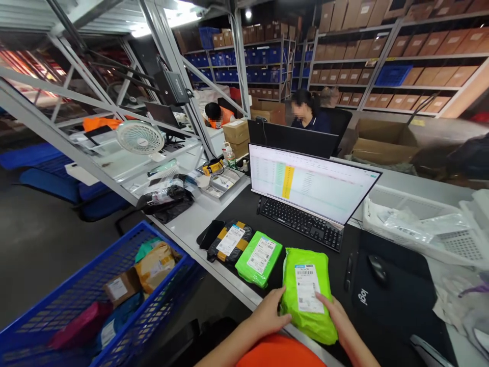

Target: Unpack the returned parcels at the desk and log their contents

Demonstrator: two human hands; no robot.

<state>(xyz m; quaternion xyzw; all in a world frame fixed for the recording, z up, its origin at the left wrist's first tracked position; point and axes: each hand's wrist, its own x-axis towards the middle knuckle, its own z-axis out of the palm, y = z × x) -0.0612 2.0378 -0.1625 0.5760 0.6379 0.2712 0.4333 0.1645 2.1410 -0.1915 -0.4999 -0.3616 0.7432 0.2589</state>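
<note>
A yellow-green plastic-wrapped parcel (pixel 305 323) with a white shipping label lies at the near edge of the black desk mat. My left hand (pixel 269 312) grips its left side, some fingers hidden against the wrap. On the other side, my right hand (pixel 336 315) grips the parcel, thumb pressed on top by the label and the rest of the fingers out of sight. Just left of it lies a bright green parcel (pixel 262 259), label up. Beside that one is a black parcel (pixel 230 242) banded with brown tape and also labelled.
A monitor (pixel 309 183) showing a spreadsheet stands behind the keyboard (pixel 301 221). A mouse (pixel 377 268) sits to the right, near a white basket (pixel 416 204). Below left, a blue crate (pixel 49 300) holds several parcels. Two people (pixel 313 122) sit across the desks.
</note>
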